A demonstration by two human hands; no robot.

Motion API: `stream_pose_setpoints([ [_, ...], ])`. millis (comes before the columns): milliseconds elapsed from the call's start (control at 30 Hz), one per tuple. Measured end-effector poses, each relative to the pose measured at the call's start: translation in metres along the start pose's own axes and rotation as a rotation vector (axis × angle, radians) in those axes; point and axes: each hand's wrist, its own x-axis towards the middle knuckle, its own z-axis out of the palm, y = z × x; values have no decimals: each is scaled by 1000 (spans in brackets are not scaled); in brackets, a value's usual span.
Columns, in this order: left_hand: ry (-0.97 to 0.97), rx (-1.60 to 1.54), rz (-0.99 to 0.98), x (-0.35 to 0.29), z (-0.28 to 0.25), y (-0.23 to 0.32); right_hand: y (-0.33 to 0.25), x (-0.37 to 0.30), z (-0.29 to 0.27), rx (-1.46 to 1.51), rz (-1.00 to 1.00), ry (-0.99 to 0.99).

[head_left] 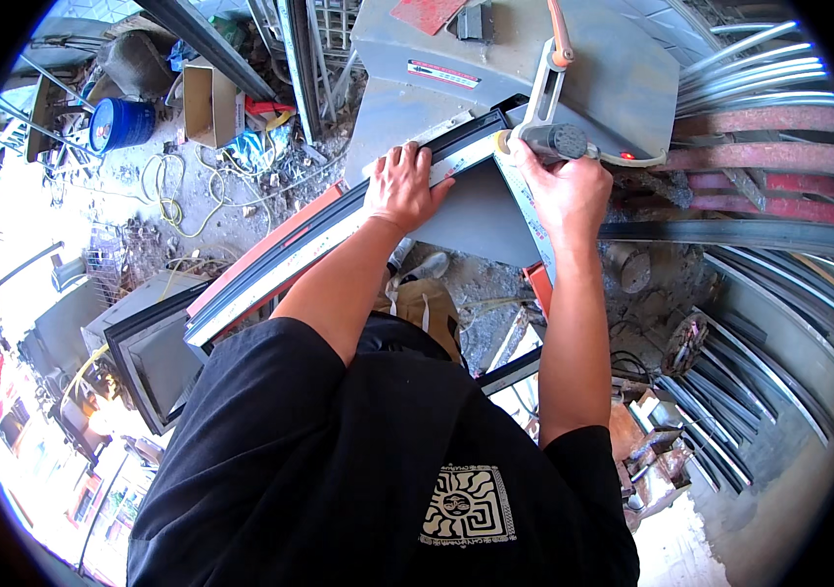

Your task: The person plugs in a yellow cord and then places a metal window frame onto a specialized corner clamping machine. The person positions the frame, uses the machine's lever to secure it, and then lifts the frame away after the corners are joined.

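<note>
My left hand (402, 186) presses flat on a long dark aluminium frame profile (290, 249) where it meets a second profile (527, 210) at a corner. My right hand (564, 186) grips the grey handle (559, 142) of a metal lever tool with an orange tip (559, 34), held right at that corner joint. The joined profiles rest on a grey metal machine table (495, 68). My black shirt fills the lower middle of the view.
Curved metal bars and reddish rails (769, 147) lie stacked at the right. More dark profiles (730, 411) are piled lower right. A blue bucket (123, 122), a cardboard box (207, 98) and yellow cord (177, 201) litter the ground at the left. A finished dark frame (148, 357) leans lower left.
</note>
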Motion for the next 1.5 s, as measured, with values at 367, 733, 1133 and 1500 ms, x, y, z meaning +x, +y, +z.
stream_pose_setpoints([
  [367, -13, 7, -4, 0, 0, 1, 1, -1, -8, -9, 14, -95],
  [733, 4, 55, 23, -2, 2, -2, 158, -122, -1, -246, -17, -129],
  [1133, 28, 103, 56, 0, 7, -2, 212, -160, 15, -433, 60, -187],
  [1500, 34, 113, 57, 0, 10, -5, 219, -163, 19, -454, 33, -139],
])
